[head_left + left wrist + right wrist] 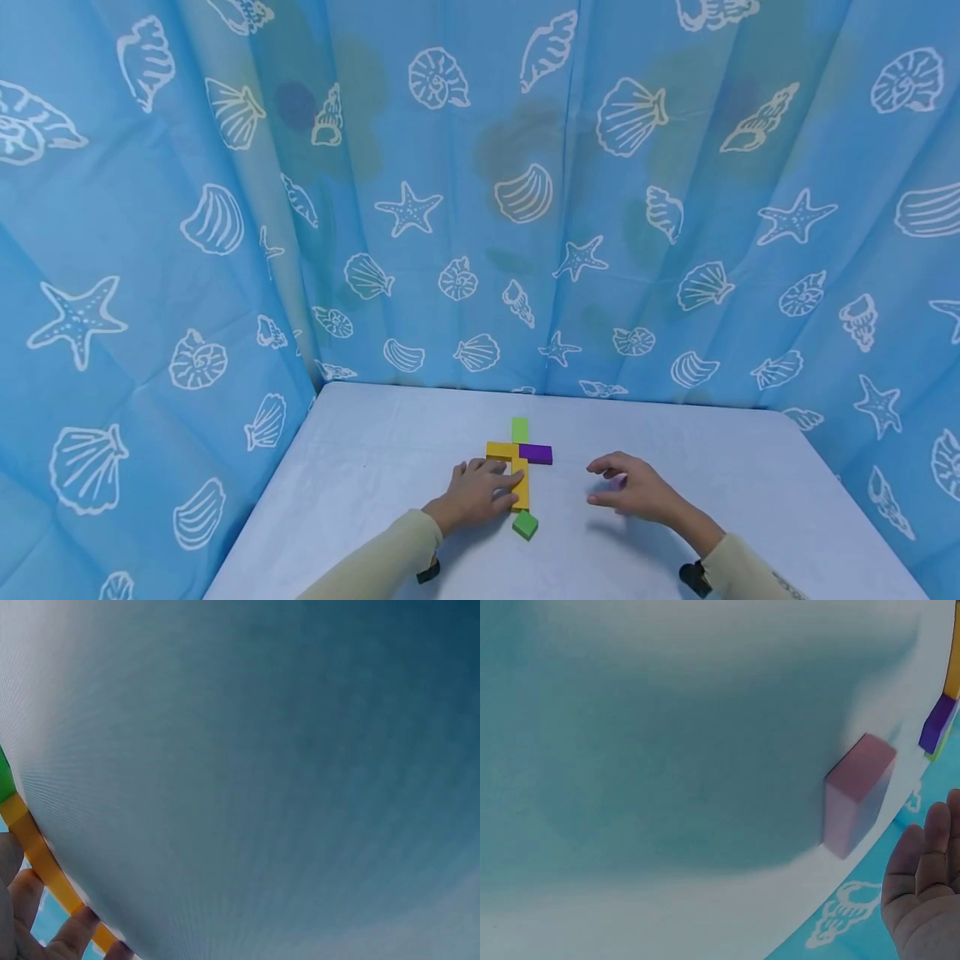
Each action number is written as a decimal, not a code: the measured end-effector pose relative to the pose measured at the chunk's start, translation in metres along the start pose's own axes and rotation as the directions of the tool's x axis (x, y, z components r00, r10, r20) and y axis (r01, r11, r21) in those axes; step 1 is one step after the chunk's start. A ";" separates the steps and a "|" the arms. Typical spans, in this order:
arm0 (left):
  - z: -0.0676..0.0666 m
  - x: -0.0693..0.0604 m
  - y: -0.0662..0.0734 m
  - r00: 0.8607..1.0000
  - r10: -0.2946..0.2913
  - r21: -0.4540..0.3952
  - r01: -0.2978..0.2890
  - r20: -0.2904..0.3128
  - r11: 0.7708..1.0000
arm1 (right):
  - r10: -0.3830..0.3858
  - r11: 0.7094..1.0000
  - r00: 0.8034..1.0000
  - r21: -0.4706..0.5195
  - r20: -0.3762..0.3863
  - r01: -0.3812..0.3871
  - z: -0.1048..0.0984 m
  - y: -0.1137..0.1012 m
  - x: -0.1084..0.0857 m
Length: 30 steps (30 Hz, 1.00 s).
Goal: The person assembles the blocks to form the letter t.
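Yellow blocks lie on the table in a T-like arrangement: one across (498, 450) and one running lengthwise (522, 492). My left hand (472, 493) touches the lengthwise yellow block with spread fingers; in the left wrist view its fingertips meet the yellow row (46, 868). At the right, my right hand (637, 492) hovers above a pink block (618, 481), fingers loosely bent and thumb apart from them. The right wrist view has that pink block (846, 814) beside the fingers (932, 874), with a gap between them; the thumb is out of that view.
A purple block (536, 454) adjoins the yellow ones on the right. Beyond stands a light green block (521, 430); a darker green block (526, 525), turned askew, lies at the near end. Blue shell-patterned curtains (465, 225) surround the white table (390, 417).
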<state>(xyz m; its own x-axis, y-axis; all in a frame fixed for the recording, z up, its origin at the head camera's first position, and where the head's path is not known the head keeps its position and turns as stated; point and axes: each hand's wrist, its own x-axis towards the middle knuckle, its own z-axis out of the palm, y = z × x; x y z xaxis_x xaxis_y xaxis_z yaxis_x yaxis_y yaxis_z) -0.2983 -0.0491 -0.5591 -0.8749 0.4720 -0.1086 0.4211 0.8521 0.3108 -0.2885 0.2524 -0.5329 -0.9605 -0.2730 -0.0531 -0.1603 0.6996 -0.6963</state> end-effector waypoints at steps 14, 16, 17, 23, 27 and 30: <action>0.000 0.001 -0.001 1.000 0.013 0.007 -0.013 -0.009 1.000 | 0.022 1.000 0.999 0.012 -0.042 -0.022 -0.005 0.026 0.000; -0.001 0.000 -0.001 1.000 0.011 0.004 -0.011 -0.006 1.000 | 0.032 0.999 0.999 0.008 -0.022 -0.032 -0.006 0.028 0.000; -0.002 0.000 0.000 1.000 0.009 0.000 -0.009 -0.005 1.000 | 0.033 0.999 0.999 0.003 -0.012 -0.033 -0.006 0.030 0.000; -0.002 -0.002 0.000 1.000 -0.004 -0.012 0.004 0.005 1.000 | 0.013 1.000 0.999 -0.006 0.038 -0.013 -0.006 0.041 0.002; 0.000 -0.002 0.000 1.000 0.000 -0.007 0.000 0.005 1.000 | 0.029 1.000 0.998 -0.011 0.056 -0.028 -0.006 0.047 0.002; 0.000 -0.001 -0.001 1.000 -0.002 -0.006 0.002 0.004 1.000 | 0.062 0.998 0.997 -0.016 0.056 -0.061 -0.007 0.049 0.000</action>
<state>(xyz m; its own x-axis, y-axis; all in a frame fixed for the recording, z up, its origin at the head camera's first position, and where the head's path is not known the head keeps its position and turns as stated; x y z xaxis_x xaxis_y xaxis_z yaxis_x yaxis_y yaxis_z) -0.2974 -0.0503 -0.5596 -0.8745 0.4715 -0.1133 0.4181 0.8515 0.3163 -0.2981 0.2915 -0.5615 -0.9544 -0.2657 -0.1361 -0.1049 0.7255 -0.6802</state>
